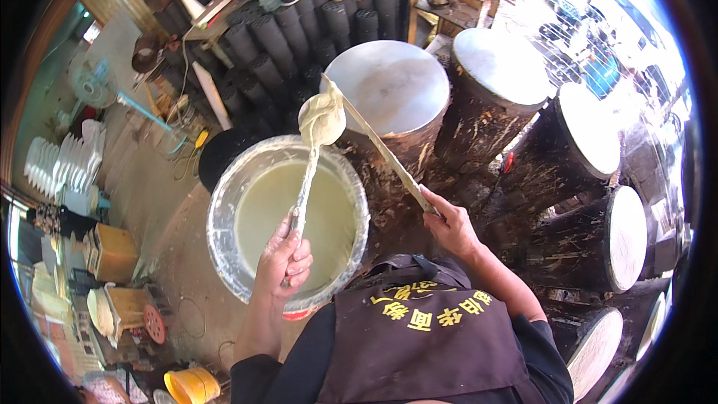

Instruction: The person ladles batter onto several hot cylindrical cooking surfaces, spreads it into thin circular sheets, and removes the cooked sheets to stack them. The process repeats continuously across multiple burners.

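My left hand (284, 260) is closed round the handle of a ladle (307, 183) coated in pale residue. Its bowl is raised over the far rim of a wide basin (222, 206) and carries a lump of thick, cream-coloured paste (323, 114). Pale greenish liquid (295, 209) lies in the basin. My right hand (452, 226) grips the lower end of a long flat stick (385, 153), its index finger laid along it. Paste clings to the stick's far tip, which meets the paste at the ladle.
Dark barrel-like stands with pale round tops curve from a near one (389, 82) round my right side. Black cylinders (288, 34) are packed at the back. A fan (93, 82), stacked white chairs (66, 157) and a yellow bucket (192, 387) stand to the left.
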Tool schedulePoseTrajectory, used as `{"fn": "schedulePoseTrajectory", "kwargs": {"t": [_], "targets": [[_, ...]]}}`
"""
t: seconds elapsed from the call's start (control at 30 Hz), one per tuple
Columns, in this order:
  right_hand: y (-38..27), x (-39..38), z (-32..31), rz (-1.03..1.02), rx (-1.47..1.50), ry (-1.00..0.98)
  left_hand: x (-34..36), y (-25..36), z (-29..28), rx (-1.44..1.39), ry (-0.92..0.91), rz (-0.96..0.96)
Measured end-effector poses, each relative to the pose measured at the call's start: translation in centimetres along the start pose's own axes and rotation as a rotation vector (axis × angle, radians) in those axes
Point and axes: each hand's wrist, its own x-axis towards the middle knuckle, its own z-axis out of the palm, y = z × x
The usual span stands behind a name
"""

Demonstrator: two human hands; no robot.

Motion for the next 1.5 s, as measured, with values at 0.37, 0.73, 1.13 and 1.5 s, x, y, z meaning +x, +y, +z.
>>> {"fn": "schedulePoseTrajectory", "kwargs": {"t": [0.37,0.73,1.13,1.5], "targets": [[6.9,7.4,-15.0,-0.108,-0.547,0.217,22.5,-3.8,13.5,0.348,0.090,0.062],[17.1,14.4,-14.9,-0.052,-0.573,0.220,36.0,-2.3,12.7,1.706,0.483,0.877],[14.7,13.9,-12.2,0.045,-0.111,0.222,25.1,3.8,16.2,0.712,0.278,0.658],[13.5,23.2,-7.6,0.089,-0.090,0.303,10.0,-0.1,4.1,0.249,0.204,0.531]]}}
